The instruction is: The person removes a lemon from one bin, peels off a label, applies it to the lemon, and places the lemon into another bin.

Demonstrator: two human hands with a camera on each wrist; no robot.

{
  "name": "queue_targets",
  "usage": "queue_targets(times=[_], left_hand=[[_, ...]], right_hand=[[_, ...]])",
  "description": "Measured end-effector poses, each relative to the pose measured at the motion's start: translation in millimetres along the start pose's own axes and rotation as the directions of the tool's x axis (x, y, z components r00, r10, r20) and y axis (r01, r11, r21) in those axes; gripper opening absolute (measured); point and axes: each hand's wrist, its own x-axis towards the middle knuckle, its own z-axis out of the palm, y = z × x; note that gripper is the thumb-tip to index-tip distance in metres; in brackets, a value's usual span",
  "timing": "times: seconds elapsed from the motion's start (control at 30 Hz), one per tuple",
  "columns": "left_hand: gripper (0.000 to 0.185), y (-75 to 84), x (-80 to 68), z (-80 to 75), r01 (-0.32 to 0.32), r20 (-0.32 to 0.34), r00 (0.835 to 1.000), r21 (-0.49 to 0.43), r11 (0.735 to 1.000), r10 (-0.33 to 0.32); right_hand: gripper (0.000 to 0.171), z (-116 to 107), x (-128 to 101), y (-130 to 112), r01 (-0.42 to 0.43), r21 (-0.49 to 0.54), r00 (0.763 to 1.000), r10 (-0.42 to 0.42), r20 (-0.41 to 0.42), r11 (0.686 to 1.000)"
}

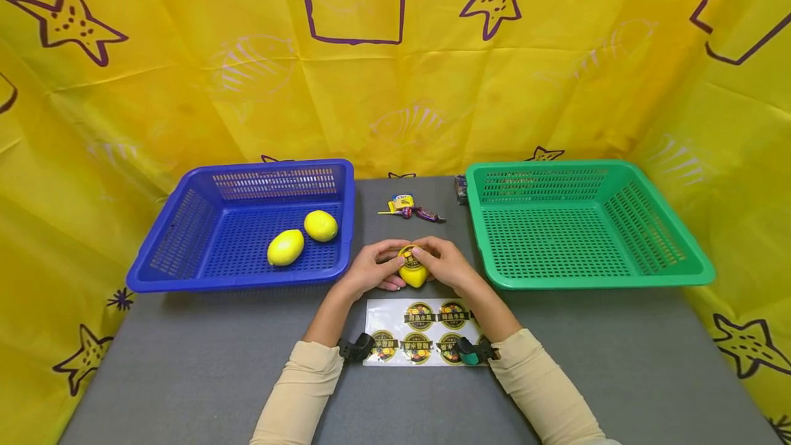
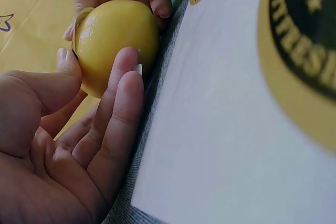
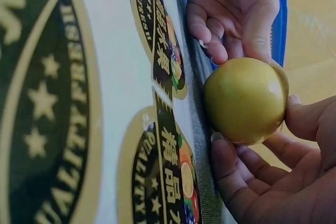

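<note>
Between both hands, above the sticker sheet in the head view, is a yellow lemon [image 1: 415, 278]. A round black-and-gold sticker [image 1: 409, 259] lies on its upper side, both thumbs on it. My left hand [image 1: 373, 268] holds the lemon from the left, thumb at the sticker's edge and fingers [image 2: 123, 106] along its side in the left wrist view. From the right, my right hand [image 1: 448, 265] grips it between thumb and fingers [image 3: 228, 166]. A white sheet [image 1: 384, 313] of similar stickers lies just in front, under the wrists.
On the left stands a blue basket [image 1: 241, 286] holding two lemons [image 1: 285, 247]. A green basket [image 1: 593, 281] is at the right. Several wrapped candies [image 1: 404, 208] lie behind the hands, and a dark packet [image 1: 461, 189] sits by the green basket. A yellow curtain [image 1: 383, 74] hangs behind.
</note>
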Motion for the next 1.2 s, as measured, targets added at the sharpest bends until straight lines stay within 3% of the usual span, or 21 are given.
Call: queue_targets(times=[0.6,0.97,1.1,1.2], left_hand=[[0.042,-1.2,-1.5,-3.2,-0.001,0.002,1.000,-0.035,0.999,0.001],[0.045,-9.3,-0.3,-13.2,-0.007,0.075,0.997,-0.133,0.991,0.017],[0.049,-10.3,0.4,-13.4,-0.006,0.054,0.998,-0.150,0.989,0.014],[0.050,-10.6,0.7,-12.3,-0.009,0.017,1.000,-0.163,0.987,0.012]], right_hand=[[0.033,-8.5,3.4,11.3,0.043,0.118,0.997,-0.049,0.053,0.992],[0.034,-10.2,4.3,13.6,-0.002,0.171,0.997,-0.011,0.080,0.985],[0.032,-7.9,4.2,12.8,-0.002,0.156,0.999,-0.005,0.048,0.988],[0.030,-5.6,3.6,11.3,0.015,0.091,1.000,-0.014,-0.013,0.996]])
